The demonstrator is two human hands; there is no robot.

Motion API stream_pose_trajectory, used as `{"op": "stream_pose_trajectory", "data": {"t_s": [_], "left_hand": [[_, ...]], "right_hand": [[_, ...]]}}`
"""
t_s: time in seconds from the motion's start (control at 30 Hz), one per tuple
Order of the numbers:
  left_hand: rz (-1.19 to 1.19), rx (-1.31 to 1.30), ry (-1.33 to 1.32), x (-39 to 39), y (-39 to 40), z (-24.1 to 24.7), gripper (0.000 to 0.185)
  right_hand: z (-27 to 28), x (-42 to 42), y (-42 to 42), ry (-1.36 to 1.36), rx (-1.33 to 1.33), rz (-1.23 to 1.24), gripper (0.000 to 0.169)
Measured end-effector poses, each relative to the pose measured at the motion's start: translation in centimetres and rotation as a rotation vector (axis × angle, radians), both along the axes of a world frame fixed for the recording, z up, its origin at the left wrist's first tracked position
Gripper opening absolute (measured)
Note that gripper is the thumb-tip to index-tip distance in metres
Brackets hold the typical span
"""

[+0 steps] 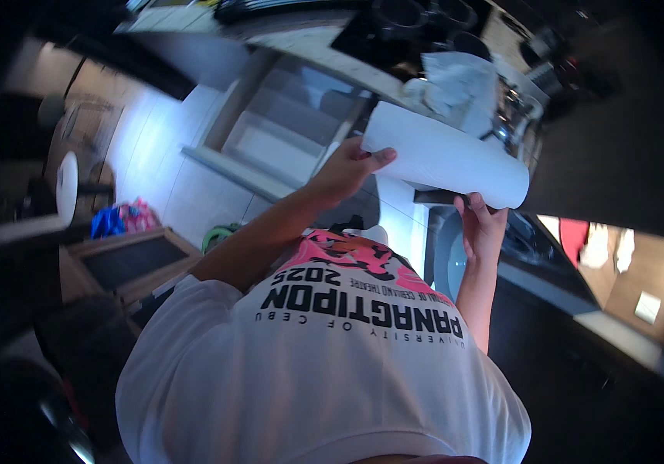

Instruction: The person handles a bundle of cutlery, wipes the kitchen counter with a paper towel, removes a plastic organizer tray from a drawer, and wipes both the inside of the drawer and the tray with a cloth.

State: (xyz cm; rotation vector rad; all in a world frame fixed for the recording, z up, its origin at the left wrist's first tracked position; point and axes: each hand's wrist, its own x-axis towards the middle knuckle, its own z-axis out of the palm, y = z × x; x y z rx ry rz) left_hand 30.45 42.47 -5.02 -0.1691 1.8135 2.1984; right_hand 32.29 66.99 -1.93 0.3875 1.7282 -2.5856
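Note:
A large white paper roll [445,153], perhaps paper towel, is held between my two hands in front of my body, tilted down to the right. My left hand [361,165] grips its left end, with the thumb on the near face. At the lower edge near the right end, my right hand [481,217] holds it with thumb and fingertips; the fingers behind are hidden. Past the roll lies a crumpled translucent plastic bag [462,87] on the counter.
An open drawer [236,174] juts out on the left. Pans [398,14] stand on the dark cooktop [367,43] at the top. Utensils [512,110] lie at the counter's right part. Pink and blue bags [126,219] rest at the lower left.

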Motion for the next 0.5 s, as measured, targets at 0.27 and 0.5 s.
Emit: {"op": "stream_pose_trajectory", "data": {"t_s": [0.27,0.5], "left_hand": [[-0.039,-0.813,0.599,4.7,-6.2,1.0,0.036],[-0.228,-0.061,0.169,6.0,-12.0,0.6,0.035]], "right_hand": [[-3.5,-0.8,-1.6,-0.471,-0.197,0.038,0.013],[-1.7,-2.8,-4.5,-0.251,0.119,0.302,0.035]]}}
